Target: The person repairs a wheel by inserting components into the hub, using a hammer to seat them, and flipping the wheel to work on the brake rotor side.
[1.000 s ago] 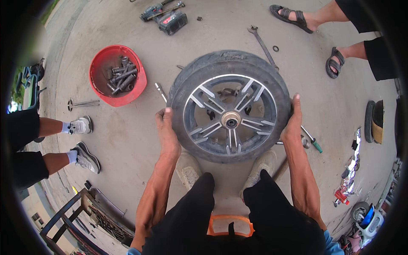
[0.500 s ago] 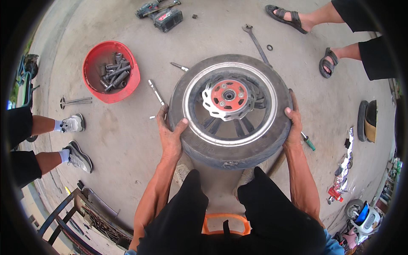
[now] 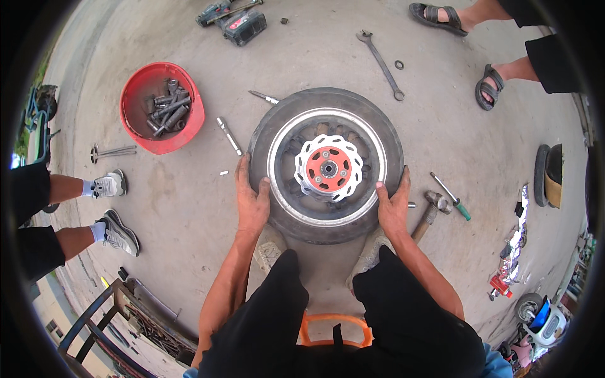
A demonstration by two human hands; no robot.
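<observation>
Concrete [image 3: 176, 246]: grey ground; its wider stretches show left of the wheel, toward the helmet, and far of it, toward the wrench.
Wheel [image 3: 327, 166]: directly in front of the person, between both hands; about level, disc side up. Round outline, no long axis; hub axis near vertical. Underside hidden, so full ground contact cannot be confirmed.
Wheel edges: near edge close to the shoes [image 3: 271, 247], least room there; far edge apart from the wrench.
Helmet [image 3: 131, 112]: red, upturned, to the far left; contains sockets [image 3: 170, 107].
Disc [image 3: 328, 151]: silver, red centre, fixed around the hub; clear of both hands.
Drill [image 3: 244, 26]: far left, well apart from the wheel.
Left hand [image 3: 252, 205]: fingers clamped on the tyre's left outer wall, thumb over its upper face.
Right hand [image 3: 394, 211]: matching clamp on the right side. Neither hand is clearly nearer; the hub lies between them, slightly far of the thumbs.
Wrench [image 3: 381, 66]: far right, set diagonally.
Hammer [image 3: 433, 211]: just right of the right hand, limiting room on that side.
Screwdriver [image 3: 463, 210]: green handle, right of the hammer.
Bar [image 3: 229, 135]: left; near end just beside the left fingertips.
Ring [image 3: 399, 64]: right of the wrench.
</observation>
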